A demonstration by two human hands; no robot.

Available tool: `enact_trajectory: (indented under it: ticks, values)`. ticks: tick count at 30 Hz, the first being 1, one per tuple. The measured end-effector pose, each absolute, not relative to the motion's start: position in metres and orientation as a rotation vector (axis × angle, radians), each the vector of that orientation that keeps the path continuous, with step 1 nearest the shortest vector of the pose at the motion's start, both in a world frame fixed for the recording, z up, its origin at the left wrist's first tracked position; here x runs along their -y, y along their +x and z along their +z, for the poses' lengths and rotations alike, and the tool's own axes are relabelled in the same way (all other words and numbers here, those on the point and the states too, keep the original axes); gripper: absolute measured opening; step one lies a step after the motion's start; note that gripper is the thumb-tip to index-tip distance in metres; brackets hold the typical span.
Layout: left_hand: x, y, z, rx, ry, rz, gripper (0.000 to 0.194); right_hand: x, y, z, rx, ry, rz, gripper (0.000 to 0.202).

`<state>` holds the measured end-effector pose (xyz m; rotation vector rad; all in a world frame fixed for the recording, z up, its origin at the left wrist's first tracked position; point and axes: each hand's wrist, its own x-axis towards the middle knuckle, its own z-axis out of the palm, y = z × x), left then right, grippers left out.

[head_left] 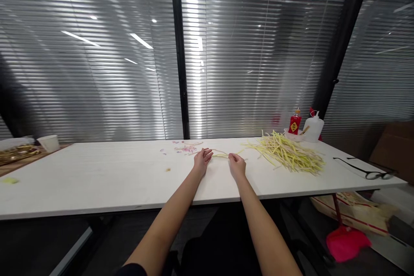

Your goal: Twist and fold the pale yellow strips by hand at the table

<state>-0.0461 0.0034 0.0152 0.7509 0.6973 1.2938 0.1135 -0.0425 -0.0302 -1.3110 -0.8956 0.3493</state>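
Note:
My right hand [237,164] is closed in a pinch on the end of thin yellow strands [221,155] just above the white table. The strands stretch left towards my left hand [203,160], whose fingers are apart and palm turned inward. Whether the strands touch that hand I cannot make out. A paler, pinkish strand [217,151] runs just behind them. To the right spreads a loose pile of similar yellow and pale strands [287,153]. Beyond my left hand lie scattered small pink and purple pieces [186,148], some looking like little loops.
On the white table [106,177], a red bottle [294,123], a bowl [293,136] and a white squeeze bottle [313,128] stand behind the pile. Black-framed glasses [371,175] lie at the right end. A white cup [49,143] stands far left. Blinds rise behind.

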Motion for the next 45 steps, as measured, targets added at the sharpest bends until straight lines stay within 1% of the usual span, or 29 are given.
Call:
enact_trajectory:
  ticks: [2, 5, 8, 11, 17, 26, 34, 42, 45]
  values:
    - [-0.003, -0.046, 0.015, -0.674, 0.761, 1.266, 0.026, 0.043, 0.115, -0.03, 0.9, -1.349, 0.37, 0.038]
    - [-0.002, -0.044, 0.012, -0.673, 0.863, 1.221, 0.031, 0.041, 0.117, -0.031, 0.88, -1.378, 0.342, 0.044]
    - [0.001, -0.041, 0.007, -0.763, 1.066, 1.2, 0.036, 0.038, 0.118, -0.034, 0.846, -1.354, 0.289, 0.049]
    - [0.005, -0.038, 0.004, -0.79, 1.257, 1.179, 0.039, 0.034, 0.119, -0.038, 0.82, -1.301, 0.268, 0.05]
    - [0.012, -0.036, 0.006, -0.773, 1.445, 1.046, 0.039, 0.028, 0.119, -0.044, 0.822, -1.197, 0.386, 0.051]
    - [0.004, -0.038, 0.002, -0.757, 1.318, 1.097, 0.042, 0.032, 0.112, -0.038, 0.787, -1.067, 0.666, 0.065]
    - [0.001, -0.039, 0.0, -0.755, 1.301, 1.082, 0.037, 0.038, 0.106, -0.031, 0.833, -1.14, 0.716, 0.08]
    - [0.015, -0.038, 0.01, -0.755, 1.328, 0.995, 0.029, 0.034, 0.11, -0.039, 0.913, -1.136, 0.658, 0.07]
    - [0.019, -0.037, 0.014, -0.788, 1.332, 0.991, 0.026, 0.034, 0.11, -0.038, 0.882, -1.129, 0.652, 0.062]
